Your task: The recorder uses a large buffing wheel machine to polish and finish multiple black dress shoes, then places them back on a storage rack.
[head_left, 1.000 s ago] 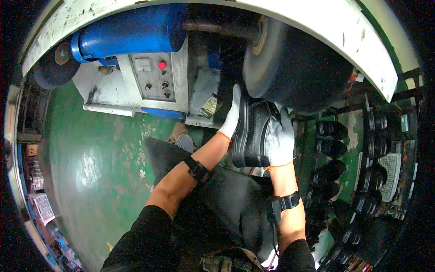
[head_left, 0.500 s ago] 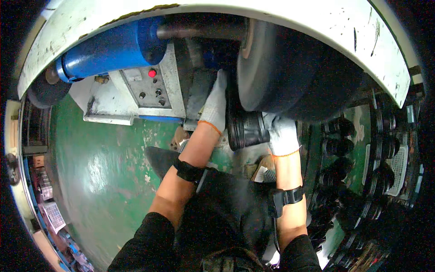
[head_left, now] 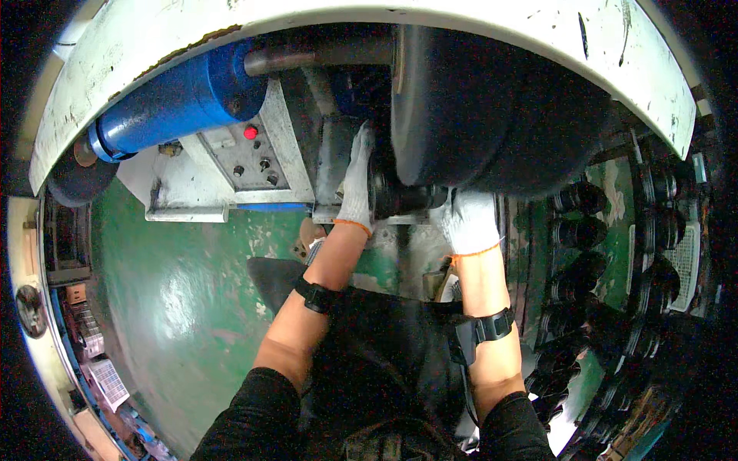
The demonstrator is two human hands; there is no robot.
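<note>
A black boot (head_left: 415, 201) is between my two hands, just under a large dark polishing wheel (head_left: 492, 115). My left hand (head_left: 357, 180), in a white knit glove with an orange cuff, is closed along the boot's left side, fingers pointing away from me. My right hand (head_left: 470, 219), gloved alike, grips the boot's right end close under the wheel; its fingertips are partly hidden. The boot's far part is lost in shadow beside the wheel. Whether the boot touches the wheel, I cannot tell.
A white hood (head_left: 307, 17) arches over the wheel. To the left are a blue cylindrical motor housing (head_left: 173, 92) and a control panel (head_left: 254, 157) with a red button. Racks of black boots (head_left: 580, 230) stand on the right. Shelves with boxes (head_left: 88, 330) line the far left.
Both hands keep hold of the boot, which has turned and moved farther under the wheel. Its open shaft end, seen earlier, has swung up out of sight. The view has shifted slightly.
</note>
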